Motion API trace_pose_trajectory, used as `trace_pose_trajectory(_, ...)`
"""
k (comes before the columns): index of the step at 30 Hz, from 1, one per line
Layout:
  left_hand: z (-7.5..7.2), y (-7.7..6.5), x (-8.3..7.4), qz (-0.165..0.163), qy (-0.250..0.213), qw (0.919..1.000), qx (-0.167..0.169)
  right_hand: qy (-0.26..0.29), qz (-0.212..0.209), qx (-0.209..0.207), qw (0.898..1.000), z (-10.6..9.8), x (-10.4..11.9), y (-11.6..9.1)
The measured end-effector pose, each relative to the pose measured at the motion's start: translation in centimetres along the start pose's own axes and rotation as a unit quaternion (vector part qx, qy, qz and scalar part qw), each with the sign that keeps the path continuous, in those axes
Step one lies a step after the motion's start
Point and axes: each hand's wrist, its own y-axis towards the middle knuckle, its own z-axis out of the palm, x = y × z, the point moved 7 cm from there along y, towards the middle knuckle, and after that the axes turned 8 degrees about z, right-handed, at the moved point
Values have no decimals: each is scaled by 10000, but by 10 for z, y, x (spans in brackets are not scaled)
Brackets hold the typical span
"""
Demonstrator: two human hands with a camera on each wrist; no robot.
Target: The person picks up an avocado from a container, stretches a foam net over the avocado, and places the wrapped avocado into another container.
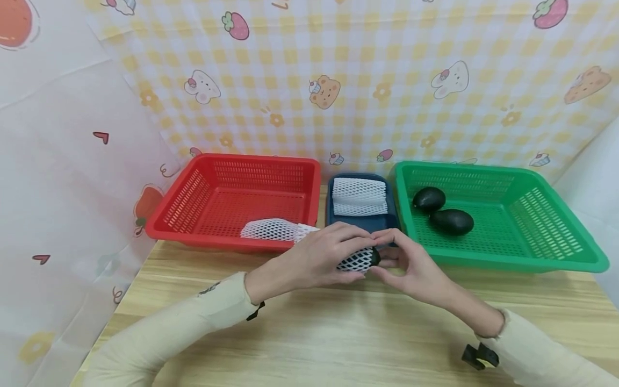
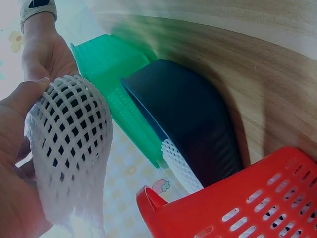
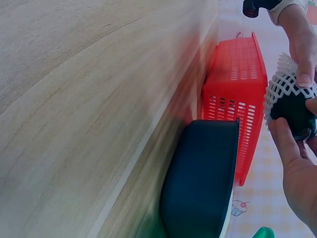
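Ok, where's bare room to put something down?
Bare: the table between the sleeves; red basket, back half; green basket, right half. Crowded: where left hand and right hand hold netted fruit in front of the blue tray.

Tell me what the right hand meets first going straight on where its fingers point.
The dark fruit, partly in the white net; the right hand seems to touch it. The left hand probably comes next, though depth is unclear.

The left hand and right hand are bare. The left sleeve is long, cream and plain, with a small dark patch near its end and a black piece beneath; the right sleeve, also cream, has a black, notched clip.
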Motion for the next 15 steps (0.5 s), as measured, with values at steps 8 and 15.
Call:
trace_pose_trajectory(8, -4, 1, 1, 6, 73, 10000, 24, 108, 305, 37, 9995, -1, -1, 1)
trace_pose_trajectory(15, -3, 1, -2, 89, 137, 9999, 2, 510, 632, 46, 9967, 1, -5, 2)
